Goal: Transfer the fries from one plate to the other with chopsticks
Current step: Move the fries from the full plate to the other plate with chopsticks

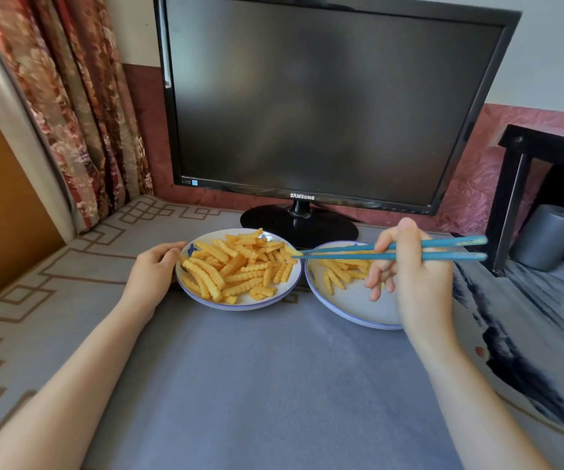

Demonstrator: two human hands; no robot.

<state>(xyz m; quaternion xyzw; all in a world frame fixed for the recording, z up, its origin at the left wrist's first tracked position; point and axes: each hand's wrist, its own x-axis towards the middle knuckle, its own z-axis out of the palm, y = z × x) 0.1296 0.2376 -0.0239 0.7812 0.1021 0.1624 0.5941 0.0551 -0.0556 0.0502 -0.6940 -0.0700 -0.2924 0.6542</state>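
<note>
Currently, head view: our left hand grips the full plate rim, steadying it. Right hand pinches chopsticks, tips nearly closed at the fries edge. Few fries on right plate.

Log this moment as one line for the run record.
right hand: holds blue chopsticks | tips: at fries on full left plate | left hand: steadies plate rim | right plate: few fries
</note>
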